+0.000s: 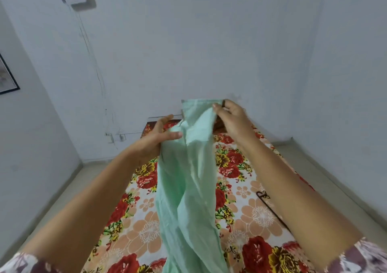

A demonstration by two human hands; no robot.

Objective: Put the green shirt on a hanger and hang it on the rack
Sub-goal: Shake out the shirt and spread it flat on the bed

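The green shirt [191, 180] hangs in a long bunched column in front of me, above the bed. My right hand [231, 117] pinches its top edge at the highest point. My left hand [162, 135] grips a fold of the cloth lower and to the left, thumb pressed on the fabric. A dark hanger [270, 207] lies on the bed to the right, partly hidden behind my right forearm; only its hook and one arm show. No rack is in view.
The bed [251, 220] with a floral sheet of red, yellow and peach flowers runs away from me to the white wall. Pale floor lies on both sides. A framed picture [7, 78] hangs on the left wall, and a wall socket [117, 136] sits low.
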